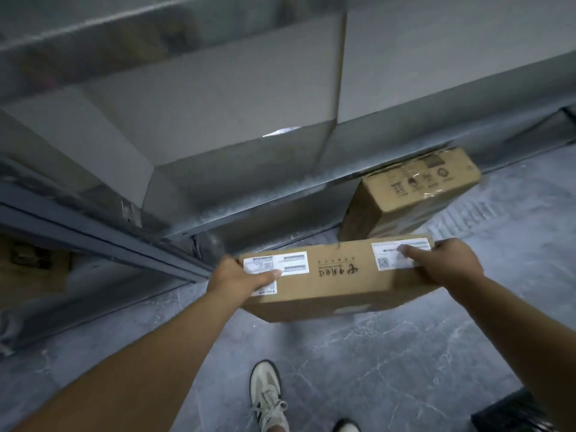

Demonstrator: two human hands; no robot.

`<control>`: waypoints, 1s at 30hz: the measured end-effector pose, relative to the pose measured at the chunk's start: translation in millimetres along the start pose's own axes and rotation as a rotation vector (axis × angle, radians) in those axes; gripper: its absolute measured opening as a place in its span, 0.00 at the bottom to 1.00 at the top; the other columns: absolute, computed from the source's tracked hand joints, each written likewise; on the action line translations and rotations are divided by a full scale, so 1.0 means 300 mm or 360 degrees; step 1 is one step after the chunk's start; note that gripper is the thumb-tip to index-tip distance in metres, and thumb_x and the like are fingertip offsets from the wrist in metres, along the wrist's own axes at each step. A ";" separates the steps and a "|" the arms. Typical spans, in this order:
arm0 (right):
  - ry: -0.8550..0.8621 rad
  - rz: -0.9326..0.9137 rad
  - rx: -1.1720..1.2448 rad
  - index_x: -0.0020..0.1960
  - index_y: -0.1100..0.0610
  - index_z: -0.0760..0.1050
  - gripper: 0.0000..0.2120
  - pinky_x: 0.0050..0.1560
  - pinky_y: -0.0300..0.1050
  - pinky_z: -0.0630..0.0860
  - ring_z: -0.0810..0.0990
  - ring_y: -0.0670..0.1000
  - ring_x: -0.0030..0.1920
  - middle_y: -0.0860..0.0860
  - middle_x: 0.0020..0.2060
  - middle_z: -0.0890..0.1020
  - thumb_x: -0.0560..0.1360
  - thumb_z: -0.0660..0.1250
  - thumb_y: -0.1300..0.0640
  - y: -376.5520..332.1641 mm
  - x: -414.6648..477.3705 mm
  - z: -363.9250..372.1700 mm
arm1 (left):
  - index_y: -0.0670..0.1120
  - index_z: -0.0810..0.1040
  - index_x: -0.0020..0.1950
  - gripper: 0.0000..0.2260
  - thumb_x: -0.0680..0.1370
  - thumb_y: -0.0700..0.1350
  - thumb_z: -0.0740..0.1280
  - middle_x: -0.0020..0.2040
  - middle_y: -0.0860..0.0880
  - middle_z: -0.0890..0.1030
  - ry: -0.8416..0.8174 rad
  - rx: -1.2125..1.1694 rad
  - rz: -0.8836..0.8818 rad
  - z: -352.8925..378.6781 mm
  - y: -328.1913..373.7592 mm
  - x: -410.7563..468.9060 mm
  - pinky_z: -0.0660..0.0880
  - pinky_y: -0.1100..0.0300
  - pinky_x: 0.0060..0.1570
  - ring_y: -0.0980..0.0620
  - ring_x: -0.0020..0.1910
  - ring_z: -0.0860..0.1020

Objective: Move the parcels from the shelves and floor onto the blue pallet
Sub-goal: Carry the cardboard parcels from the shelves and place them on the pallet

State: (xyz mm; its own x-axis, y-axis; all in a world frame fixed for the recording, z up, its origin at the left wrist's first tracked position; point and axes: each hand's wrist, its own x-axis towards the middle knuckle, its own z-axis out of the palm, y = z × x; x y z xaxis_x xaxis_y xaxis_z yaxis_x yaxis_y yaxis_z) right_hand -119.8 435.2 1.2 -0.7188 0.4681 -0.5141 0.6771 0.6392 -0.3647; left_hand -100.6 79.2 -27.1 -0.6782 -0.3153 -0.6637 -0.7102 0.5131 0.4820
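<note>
Near parcel before shelves, second parcel behind it, seemingly on floor

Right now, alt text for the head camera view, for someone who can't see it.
A left hand and a right hand grip the ends of a flat cardboard parcel above a grey floor. Behind it, a second parcel sits on the floor by grey shelving.

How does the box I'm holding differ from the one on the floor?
The held box is long and flat, gripped at its ends by the left hand and right hand; the floor box is chunkier and rests untouched. The held box carries white labels; the floor box shows printed symbols. Both are brown cardboard.
</note>
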 end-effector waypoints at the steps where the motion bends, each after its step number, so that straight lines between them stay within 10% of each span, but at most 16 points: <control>1: 0.0019 0.0024 0.0065 0.47 0.64 0.81 0.27 0.39 0.48 0.74 0.80 0.58 0.41 0.58 0.39 0.82 0.68 0.74 0.38 0.016 -0.027 -0.068 | 0.46 0.78 0.56 0.35 0.57 0.62 0.82 0.53 0.48 0.84 -0.0020 0.0013 0.0084 -0.021 0.056 -0.044 0.78 0.50 0.56 0.48 0.51 0.82; 7: 0.0302 -0.0011 0.0221 0.45 0.60 0.80 0.30 0.39 0.47 0.71 0.80 0.59 0.43 0.57 0.40 0.82 0.65 0.72 0.32 0.060 -0.295 -0.601 | 0.48 0.72 0.60 0.42 0.53 0.61 0.83 0.51 0.56 0.78 -0.0177 0.0173 0.0677 -0.159 0.405 -0.462 0.73 0.64 0.44 0.58 0.49 0.77; 13: 0.0621 -0.0013 0.0383 0.56 0.58 0.77 0.34 0.43 0.49 0.72 0.79 0.58 0.50 0.55 0.50 0.81 0.65 0.70 0.30 0.002 -0.557 -1.131 | 0.42 0.66 0.68 0.43 0.59 0.45 0.84 0.57 0.53 0.77 -0.0114 0.0192 0.1148 -0.355 0.723 -0.898 0.72 0.62 0.56 0.51 0.59 0.77; 17: 0.1012 -0.0110 0.0726 0.60 0.62 0.76 0.30 0.54 0.53 0.76 0.78 0.63 0.55 0.61 0.57 0.80 0.71 0.63 0.38 -0.051 -0.708 -1.577 | 0.48 0.78 0.59 0.33 0.58 0.59 0.80 0.49 0.56 0.83 0.0074 -0.0077 0.1518 -0.567 0.968 -1.193 0.74 0.68 0.46 0.60 0.49 0.81; 24: 0.0980 -0.1011 0.1665 0.61 0.49 0.75 0.42 0.67 0.57 0.68 0.75 0.55 0.63 0.49 0.60 0.79 0.58 0.65 0.22 -0.183 -1.129 -2.129 | 0.48 0.77 0.54 0.30 0.62 0.66 0.76 0.51 0.48 0.82 0.0455 -0.0945 0.2057 -0.897 1.309 -1.641 0.78 0.52 0.59 0.52 0.51 0.81; 30: 0.0613 -0.1765 0.1916 0.60 0.45 0.70 0.32 0.44 0.46 0.80 0.80 0.49 0.56 0.47 0.57 0.81 0.62 0.79 0.38 -0.240 -1.360 -2.320 | 0.45 0.77 0.57 0.34 0.64 0.70 0.73 0.51 0.50 0.80 0.0551 -0.1281 0.2304 -1.143 1.492 -1.943 0.78 0.58 0.56 0.54 0.51 0.79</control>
State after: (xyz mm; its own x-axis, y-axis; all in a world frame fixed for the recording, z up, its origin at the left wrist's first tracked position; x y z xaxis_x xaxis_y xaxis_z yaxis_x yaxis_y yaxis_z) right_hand 14.9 622.9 777.5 -0.7689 0.3710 0.5207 -0.5515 0.0272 -0.8337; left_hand -87.8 218.9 771.5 -0.7399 -0.1881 0.6459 0.6506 0.0439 0.7581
